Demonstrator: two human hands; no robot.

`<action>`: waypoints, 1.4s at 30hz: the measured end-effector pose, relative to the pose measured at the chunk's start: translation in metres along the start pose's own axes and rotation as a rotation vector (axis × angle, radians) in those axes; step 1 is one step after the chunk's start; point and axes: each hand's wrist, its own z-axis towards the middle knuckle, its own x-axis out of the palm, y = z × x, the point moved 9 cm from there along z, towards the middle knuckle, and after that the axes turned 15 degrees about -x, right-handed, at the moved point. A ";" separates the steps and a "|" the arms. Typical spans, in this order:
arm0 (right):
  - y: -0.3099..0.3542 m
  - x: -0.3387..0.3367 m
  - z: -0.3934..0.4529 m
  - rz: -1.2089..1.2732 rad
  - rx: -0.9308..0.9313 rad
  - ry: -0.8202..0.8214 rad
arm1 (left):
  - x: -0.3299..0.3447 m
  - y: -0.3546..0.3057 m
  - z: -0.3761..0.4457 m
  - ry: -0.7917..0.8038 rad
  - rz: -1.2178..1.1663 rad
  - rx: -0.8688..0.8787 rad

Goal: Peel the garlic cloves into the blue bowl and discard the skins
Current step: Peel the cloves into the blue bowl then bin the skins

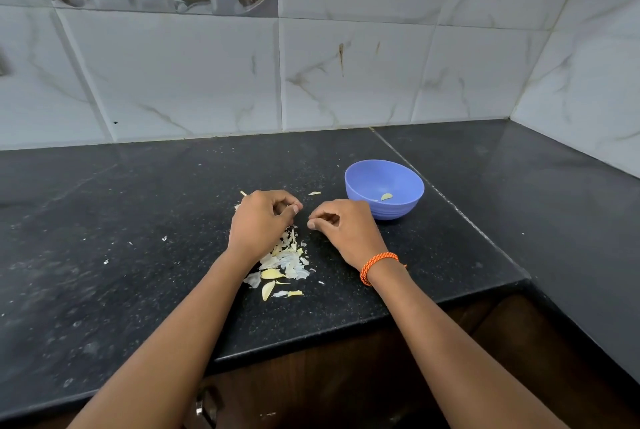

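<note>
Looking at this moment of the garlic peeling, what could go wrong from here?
The skin pile lies loose under the left hand and could scatter when the arm moves. The blue bowl stands close to the right hand, so a quick move might knock it. What the curled fingers hold is hidden.

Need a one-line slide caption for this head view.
Both hands work over garlic skins on the black counter; blue bowl holds one clove.

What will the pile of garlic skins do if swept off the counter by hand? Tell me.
The garlic skins look thin, curled and papery, so they are probably very light and floppy. Stray flakes already lie apart on the black counter, so a quick sweep would likely scatter some. They would probably crumple rather than slide as one heap.
</note>
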 end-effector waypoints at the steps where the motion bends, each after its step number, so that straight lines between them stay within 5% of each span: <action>1: 0.001 0.000 0.000 0.008 -0.003 -0.007 | 0.000 0.001 0.000 -0.001 0.004 0.000; 12: -0.007 -0.002 -0.002 0.087 0.068 -0.039 | 0.004 0.005 0.004 -0.004 0.034 0.015; 18: 0.017 0.001 0.014 -0.085 -0.064 0.173 | 0.002 0.007 0.006 -0.034 0.037 0.050; 24: 0.041 -0.016 0.031 -0.254 -0.178 0.075 | -0.009 -0.002 0.002 -0.118 -0.035 0.107; 29: 0.051 0.027 0.015 -0.389 -0.242 0.340 | -0.008 0.004 0.005 -0.134 0.023 0.117; 34: 0.054 -0.013 0.037 -0.400 -0.208 0.066 | -0.003 0.003 0.008 -0.103 0.033 0.108; 39: 0.042 0.025 0.017 -0.446 -0.209 0.329 | -0.003 0.000 0.005 -0.077 0.054 0.139; 42: 0.024 0.011 0.026 -0.287 -0.129 0.158 | 0.003 -0.006 0.003 -0.011 0.034 0.164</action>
